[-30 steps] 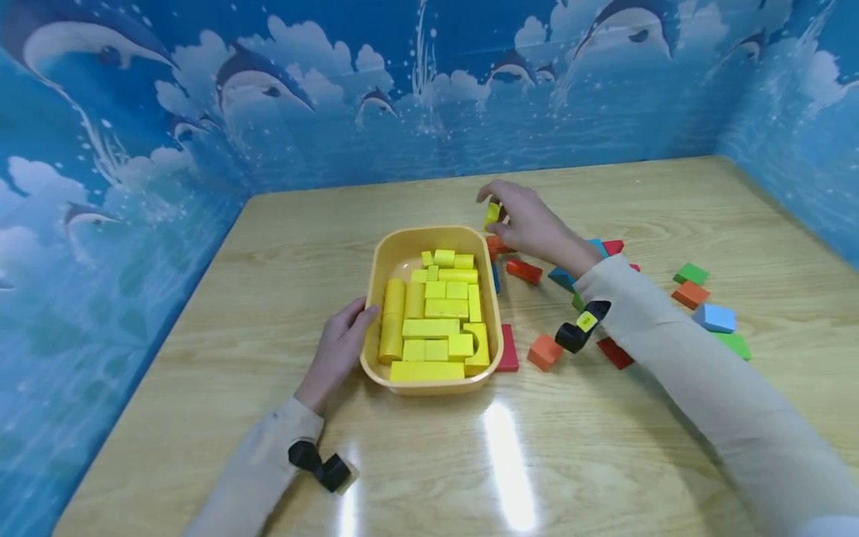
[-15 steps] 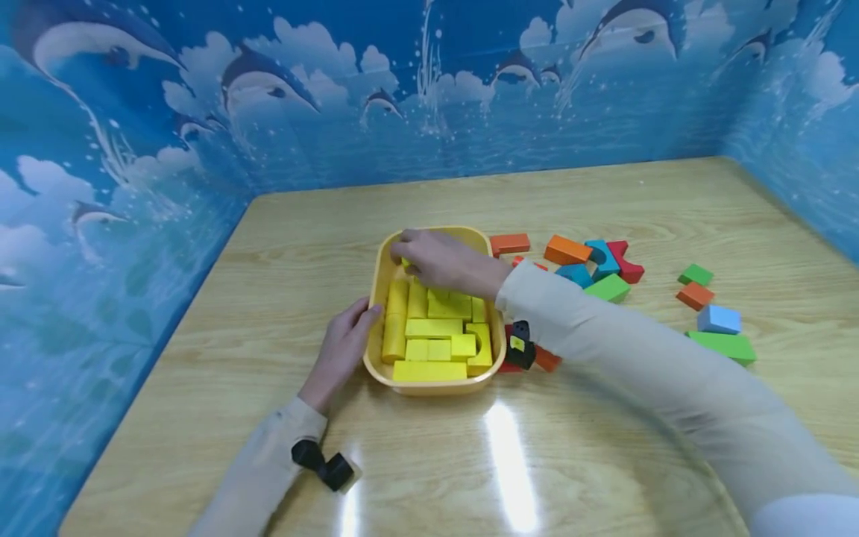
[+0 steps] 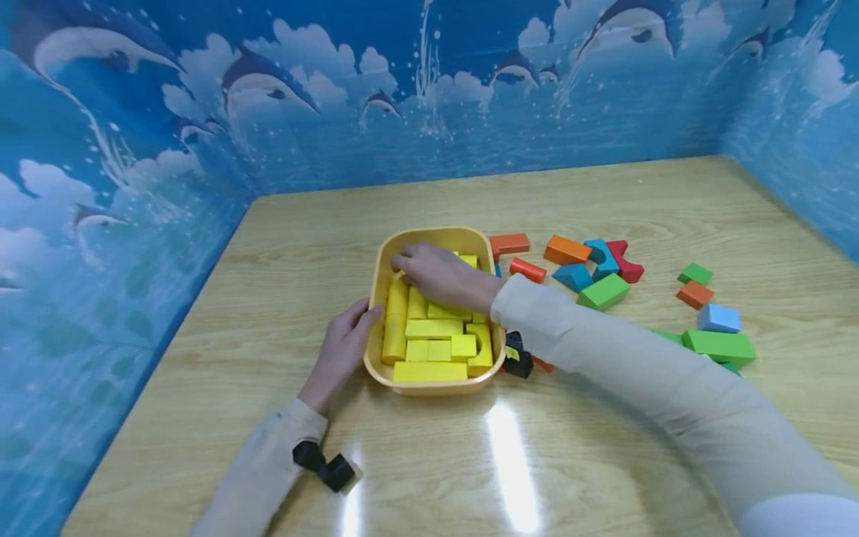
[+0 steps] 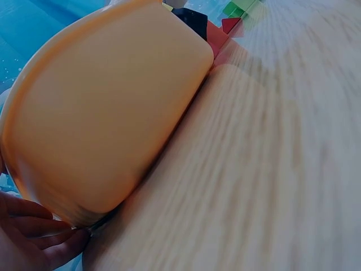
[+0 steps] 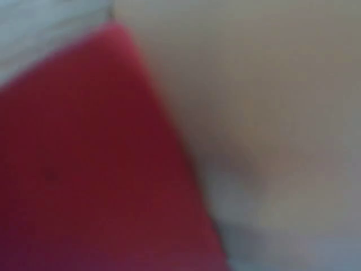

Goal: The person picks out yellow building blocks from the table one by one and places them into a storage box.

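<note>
I am seating a yellow block in the tray [image 3: 376, 298], frame centre; right hand [image 3: 439, 274] covers it, grip unclear; left hand [image 3: 342, 347] lies flat against the wall. Next: let go cleanly.

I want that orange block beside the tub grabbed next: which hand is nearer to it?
Right. The right hand lies over the yellow blocks in the tub, nearer the orange block. The left hand rests against the tub's far side.
</note>
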The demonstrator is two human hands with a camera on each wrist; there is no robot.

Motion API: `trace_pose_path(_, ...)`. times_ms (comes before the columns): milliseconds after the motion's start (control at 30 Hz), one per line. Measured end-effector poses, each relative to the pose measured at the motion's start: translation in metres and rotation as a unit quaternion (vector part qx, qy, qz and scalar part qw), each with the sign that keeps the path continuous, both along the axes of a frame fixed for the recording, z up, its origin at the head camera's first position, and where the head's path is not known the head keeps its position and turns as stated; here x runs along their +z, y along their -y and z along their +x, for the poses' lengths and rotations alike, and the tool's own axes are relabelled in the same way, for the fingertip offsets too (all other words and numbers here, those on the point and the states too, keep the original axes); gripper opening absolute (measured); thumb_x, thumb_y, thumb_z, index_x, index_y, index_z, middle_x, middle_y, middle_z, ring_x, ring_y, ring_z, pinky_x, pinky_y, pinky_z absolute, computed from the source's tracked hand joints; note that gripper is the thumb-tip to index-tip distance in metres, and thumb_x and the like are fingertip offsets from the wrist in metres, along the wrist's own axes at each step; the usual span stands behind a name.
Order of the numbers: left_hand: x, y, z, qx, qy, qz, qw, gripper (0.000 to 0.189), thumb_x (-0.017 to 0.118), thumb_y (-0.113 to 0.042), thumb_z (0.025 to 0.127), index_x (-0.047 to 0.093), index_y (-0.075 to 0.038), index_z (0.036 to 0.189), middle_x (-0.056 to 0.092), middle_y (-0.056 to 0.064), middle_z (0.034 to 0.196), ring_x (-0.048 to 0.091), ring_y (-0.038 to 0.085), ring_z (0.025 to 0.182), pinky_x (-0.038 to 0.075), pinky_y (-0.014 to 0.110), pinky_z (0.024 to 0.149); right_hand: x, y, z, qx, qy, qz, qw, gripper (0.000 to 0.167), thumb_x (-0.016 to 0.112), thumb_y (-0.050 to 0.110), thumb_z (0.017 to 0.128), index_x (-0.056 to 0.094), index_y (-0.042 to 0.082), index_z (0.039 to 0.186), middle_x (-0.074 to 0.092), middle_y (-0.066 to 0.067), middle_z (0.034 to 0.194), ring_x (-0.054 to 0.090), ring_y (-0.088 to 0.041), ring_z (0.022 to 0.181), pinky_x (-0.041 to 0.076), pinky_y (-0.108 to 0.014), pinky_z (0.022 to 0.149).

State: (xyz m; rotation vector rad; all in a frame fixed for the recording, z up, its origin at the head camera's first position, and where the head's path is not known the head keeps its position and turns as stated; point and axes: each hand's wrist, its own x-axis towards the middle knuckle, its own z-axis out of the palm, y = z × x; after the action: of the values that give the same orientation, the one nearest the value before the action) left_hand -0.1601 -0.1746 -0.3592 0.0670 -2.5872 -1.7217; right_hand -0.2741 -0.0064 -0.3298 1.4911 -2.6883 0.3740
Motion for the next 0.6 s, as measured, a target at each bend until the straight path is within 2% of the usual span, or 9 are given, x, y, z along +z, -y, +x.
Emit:
trace_pose_path(167, 0.000, 0.001, -0.001, 0.001, 0.002, -0.002, 1.0000, 0.041, 0.044, -0.021, 0.102, 0.052, 0.001, 0.136, 0.061, 0.025, 0.121, 0.064, 0.031, 0.102, 0.057, 0.036, 0.083, -0.003, -0.002, 0.000, 0.022, -0.016, 0.036, 0.9990, 0.024, 0.047, 0.015, 0.103, 0.066, 0.007, 0.114, 0.065, -0.010, 0.107, 0.059, -0.024, 0.095, 0.049, -0.036, 0.088)
trace_pose_path(300, 0.000, 0.001, -0.001, 0.000, 0.003, -0.002, 1.0000, 0.041, 0.044, -0.021, 0.102, 0.052, 0.001, 0.136, 0.061, 0.025, 0.122, 0.064, 0.031, 0.102, 0.057, 0.036, 0.082, -0.004, -0.005, 0.001, 0.032, -0.029, 0.050, 0.9978, 0.027, 0.045, 0.018, 0.103, 0.064, 0.007, 0.119, 0.063, -0.012, 0.112, 0.058, -0.026, 0.101, 0.047, -0.039, 0.093)
trace_pose_path(467, 0.001, 0.001, -0.001, 0.002, 0.004, -0.004, 1.0000, 0.042, 0.044, -0.021, 0.102, 0.050, 0.001, 0.137, 0.059, 0.025, 0.126, 0.062, 0.033, 0.106, 0.055, 0.039, 0.087, -0.001, -0.015, 0.004, 0.027, -0.008, 0.060, 0.9978, 0.034, 0.045, 0.022, 0.104, 0.056, 0.009, 0.133, 0.055, -0.015, 0.132, 0.050, -0.029, 0.121, 0.041, -0.041, 0.105)
trace_pose_path(533, 0.001, 0.001, -0.001, 0.001, -0.003, -0.001, 1.0000, 0.043, 0.044, -0.019, 0.102, 0.048, 0.002, 0.139, 0.056, 0.024, 0.130, 0.060, 0.034, 0.111, 0.053, 0.041, 0.091, 0.003, -0.024, 0.006, 0.018, 0.005, 0.051, 0.9985, 0.039, 0.044, 0.025, 0.104, 0.050, 0.010, 0.139, 0.046, -0.017, 0.142, 0.043, -0.031, 0.131, 0.037, -0.043, 0.110)
trace_pose_path(600, 0.002, 0.000, -0.001, -0.004, -0.019, 0.000, 0.9998, 0.043, 0.045, -0.018, 0.102, 0.045, 0.002, 0.141, 0.053, 0.023, 0.135, 0.055, 0.034, 0.119, 0.048, 0.042, 0.099, 0.008, -0.039, 0.009, 0.003, 0.015, 0.020, 0.9997, 0.043, 0.045, 0.026, 0.103, 0.047, 0.010, 0.143, 0.038, -0.019, 0.149, 0.033, -0.033, 0.138, 0.033, -0.046, 0.112)
